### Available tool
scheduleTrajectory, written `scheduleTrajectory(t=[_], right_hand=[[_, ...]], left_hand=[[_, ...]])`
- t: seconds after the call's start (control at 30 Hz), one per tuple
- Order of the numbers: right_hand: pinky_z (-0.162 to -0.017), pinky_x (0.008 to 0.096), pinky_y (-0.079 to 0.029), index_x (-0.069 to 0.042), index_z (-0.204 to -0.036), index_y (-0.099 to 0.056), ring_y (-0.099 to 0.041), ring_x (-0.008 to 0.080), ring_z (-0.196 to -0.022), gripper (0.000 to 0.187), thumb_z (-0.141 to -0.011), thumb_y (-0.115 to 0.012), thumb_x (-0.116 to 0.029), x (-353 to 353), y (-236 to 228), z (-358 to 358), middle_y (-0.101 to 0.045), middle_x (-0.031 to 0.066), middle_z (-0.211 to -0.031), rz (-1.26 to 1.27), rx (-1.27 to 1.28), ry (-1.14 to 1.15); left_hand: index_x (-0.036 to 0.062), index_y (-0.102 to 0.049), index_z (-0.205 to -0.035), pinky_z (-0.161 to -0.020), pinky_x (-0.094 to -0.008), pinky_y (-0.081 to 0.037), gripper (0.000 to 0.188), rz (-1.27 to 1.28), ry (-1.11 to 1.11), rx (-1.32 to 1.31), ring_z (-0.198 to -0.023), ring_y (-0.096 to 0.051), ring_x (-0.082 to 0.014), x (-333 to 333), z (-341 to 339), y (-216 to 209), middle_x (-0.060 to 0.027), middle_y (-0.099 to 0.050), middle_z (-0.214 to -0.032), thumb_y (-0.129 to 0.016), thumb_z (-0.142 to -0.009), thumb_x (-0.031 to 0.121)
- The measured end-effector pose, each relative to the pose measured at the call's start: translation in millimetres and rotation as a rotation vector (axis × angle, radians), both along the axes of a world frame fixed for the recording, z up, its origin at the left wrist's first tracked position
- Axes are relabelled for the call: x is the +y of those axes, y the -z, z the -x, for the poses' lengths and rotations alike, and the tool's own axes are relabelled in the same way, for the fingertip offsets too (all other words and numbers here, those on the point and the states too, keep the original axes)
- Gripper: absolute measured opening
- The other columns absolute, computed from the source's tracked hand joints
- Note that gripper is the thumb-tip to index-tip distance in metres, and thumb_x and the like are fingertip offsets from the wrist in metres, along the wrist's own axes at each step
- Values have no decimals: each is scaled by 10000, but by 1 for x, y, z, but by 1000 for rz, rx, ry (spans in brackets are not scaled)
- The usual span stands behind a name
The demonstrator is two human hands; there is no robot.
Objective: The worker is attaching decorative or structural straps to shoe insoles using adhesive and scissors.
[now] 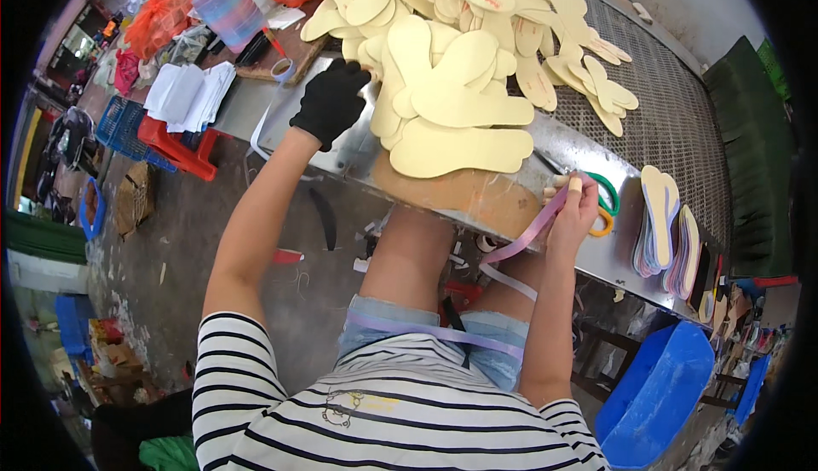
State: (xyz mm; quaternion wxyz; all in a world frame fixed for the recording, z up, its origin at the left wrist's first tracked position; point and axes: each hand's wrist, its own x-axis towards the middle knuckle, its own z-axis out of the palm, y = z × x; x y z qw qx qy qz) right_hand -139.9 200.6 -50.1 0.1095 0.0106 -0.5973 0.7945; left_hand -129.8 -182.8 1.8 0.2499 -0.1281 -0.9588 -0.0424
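head: right hand (pixel 575 208) pinches pink ribbon (pixel 530 234) near bench edge (pixel 620 278); left hand (pixel 331 103), grip unclear, beside insole pile (pixel 464 106)

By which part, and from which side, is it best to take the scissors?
Probably by the loops of the scissors, from the right: they stick out there, while the right hand, pinching the ribbon, hides the middle, and the blades seem to point left.

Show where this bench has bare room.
Bare metal shows between the scissors and the insole stacks, and between the gloved left hand and the insole pile. A brown board strip is free between that pile and the bench's near edge. The pile crowds the middle.
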Motion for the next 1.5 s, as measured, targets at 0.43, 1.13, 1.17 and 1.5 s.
scheduleTrajectory(t=[0.43, 1.13, 1.17, 1.5], right_hand=[[-468, 212, -402, -33, -995, -546, -518, 93, -552, 192, -888, -545, -192, 2, -34, 48, -577, 20, -772, 109, -175, -345], [-562, 167, -374, 16, -896, -642, -488, 38, -630, 148, -809, -608, -99, -16, -117, -57, -597, -19, -796, -574, 20, -315], [-562, 167, -374, 16, -896, -642, -488, 38, -630, 148, -809, -608, -99, -11, -105, -58, -597, -19, -796, -575, 12, -308], [-592, 278, -428, 12, -830, -626, -548, 147, -650, 102, -773, -602, -69, -28, -33, -61, -582, 71, -806, -802, 184, -54]], left_hand=[[83, -599, -888, -699, -391, -478, 247, -360, 202, 34, -856, -551, -281, 177, -2, -2, -73, -586, -898, -658, -674, 192], [23, -574, -1012, -786, -377, -461, 391, -605, 73, -102, -970, -555, -293, 164, -80, 41, -157, -572, -1057, -683, -708, 244], [34, -581, -962, -738, -340, -481, 347, -887, 60, -127, -902, -594, -274, 165, -81, 47, -155, -596, -995, -702, -701, 228], [117, -658, -950, -689, -351, -496, 199, -359, 328, -4, -773, -624, -228, 151, -12, -27, -79, -660, -821, -612, -808, 248]])
